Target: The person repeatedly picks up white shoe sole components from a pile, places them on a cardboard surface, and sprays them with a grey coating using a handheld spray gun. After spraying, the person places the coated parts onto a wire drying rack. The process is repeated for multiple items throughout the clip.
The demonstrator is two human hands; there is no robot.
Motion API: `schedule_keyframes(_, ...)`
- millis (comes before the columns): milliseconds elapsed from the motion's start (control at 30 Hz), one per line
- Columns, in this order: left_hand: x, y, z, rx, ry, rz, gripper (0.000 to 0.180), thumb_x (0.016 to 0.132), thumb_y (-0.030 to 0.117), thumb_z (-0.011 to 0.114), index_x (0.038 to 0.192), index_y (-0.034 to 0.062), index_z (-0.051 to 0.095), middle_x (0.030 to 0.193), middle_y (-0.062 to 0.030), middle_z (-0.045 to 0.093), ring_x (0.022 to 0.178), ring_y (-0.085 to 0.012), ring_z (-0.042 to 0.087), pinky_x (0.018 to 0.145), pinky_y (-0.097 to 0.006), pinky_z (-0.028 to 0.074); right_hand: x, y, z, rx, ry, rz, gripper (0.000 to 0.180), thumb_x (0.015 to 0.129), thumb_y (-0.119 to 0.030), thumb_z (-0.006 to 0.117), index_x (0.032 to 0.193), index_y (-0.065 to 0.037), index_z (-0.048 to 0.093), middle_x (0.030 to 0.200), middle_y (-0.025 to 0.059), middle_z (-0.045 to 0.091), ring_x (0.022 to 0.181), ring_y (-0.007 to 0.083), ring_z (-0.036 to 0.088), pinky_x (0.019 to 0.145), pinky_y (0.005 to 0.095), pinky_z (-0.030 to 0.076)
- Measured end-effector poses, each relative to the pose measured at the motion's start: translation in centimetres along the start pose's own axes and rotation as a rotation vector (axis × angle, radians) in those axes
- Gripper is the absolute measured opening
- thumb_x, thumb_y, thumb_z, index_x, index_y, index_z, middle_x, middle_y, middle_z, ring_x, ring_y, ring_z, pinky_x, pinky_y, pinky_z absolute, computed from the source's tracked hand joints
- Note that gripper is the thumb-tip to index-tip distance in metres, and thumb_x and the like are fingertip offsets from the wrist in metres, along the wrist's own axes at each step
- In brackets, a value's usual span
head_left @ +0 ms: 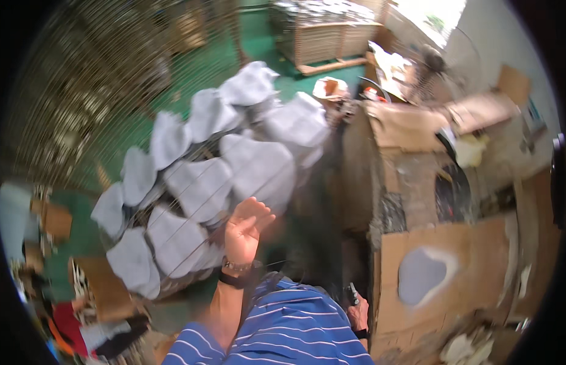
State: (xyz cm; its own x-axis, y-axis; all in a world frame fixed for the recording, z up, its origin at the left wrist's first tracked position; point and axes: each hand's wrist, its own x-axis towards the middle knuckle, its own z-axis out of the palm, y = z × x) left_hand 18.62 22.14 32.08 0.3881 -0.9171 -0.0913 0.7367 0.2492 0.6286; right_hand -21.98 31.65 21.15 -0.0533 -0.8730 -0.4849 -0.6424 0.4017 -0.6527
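Observation:
My left hand (244,234) is raised in front of my body, fingers loosely stretched out, with nothing seen in it. It is nearest to the stacks of light grey, rounded flat pieces (258,167) on a wire rack at the left. Low beside the workbench, my right hand (359,313) is closed round a small dark tool with a metallic end (353,294); its kind cannot be made out and most of it is hidden. One grey rounded piece (421,277) lies on the cardboard-covered bench top (471,252), with a whitish patch along its right edge.
The bench's side (359,164) rises close on my right. Crumpled scraps (468,350) lie at its near end, cardboard and clutter (410,125) at its far end. A large wire grid (131,91) stands far left. A loaded pallet (325,36) sits on the green floor behind.

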Motion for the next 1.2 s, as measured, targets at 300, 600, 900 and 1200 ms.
schedule_keyframes(300,0.3,-13.1,9.2,0.079,-0.360,-0.497,0.047,0.090,-0.003,0.056,0.137,0.0016,0.056,0.124,-0.0143,0.065,0.116,-0.0292,0.064,0.103,-0.051,0.052,-6.8,8.1,-2.6,0.209,0.449,0.186,0.045,0.081,-0.016,0.069,0.124,-0.003,0.063,0.094,0.0280,0.066,0.090,0.0468,0.065,0.077,0.0458,0.052)
schedule_keyframes(600,-4.9,-33.7,12.5,1.075,-1.132,-0.513,0.051,0.085,-0.001,0.059,0.135,-0.0011,0.058,0.134,-0.0138,0.059,0.127,-0.0257,0.056,0.106,-0.036,0.046,-13.6,12.9,-2.4,0.393,0.667,0.484,0.057,0.084,-0.017,0.072,0.135,0.005,0.058,0.121,0.0317,0.065,0.114,0.0455,0.063,0.098,0.0442,0.050)
schedule_keyframes(900,-7.7,-50.8,9.6,1.763,-1.781,0.180,0.077,0.071,-0.004,0.059,0.146,0.0115,0.047,0.147,-0.0179,0.041,0.134,-0.0450,0.041,0.103,-0.050,0.048,-16.0,16.4,-2.5,0.475,0.647,0.555,0.056,0.084,-0.015,0.072,0.135,0.005,0.057,0.121,0.0293,0.065,0.112,0.0457,0.062,0.097,0.0453,0.050)
schedule_keyframes(1200,-7.8,-50.6,11.1,1.896,-1.912,0.175,0.084,0.069,-0.005,0.060,0.149,0.0154,0.045,0.149,-0.0173,0.038,0.134,-0.0436,0.041,0.101,-0.050,0.050,-15.4,19.5,-4.0,0.449,0.679,0.545,0.058,0.084,-0.014,0.073,0.137,0.004,0.055,0.118,0.0259,0.066,0.110,0.0450,0.062,0.094,0.0470,0.050)
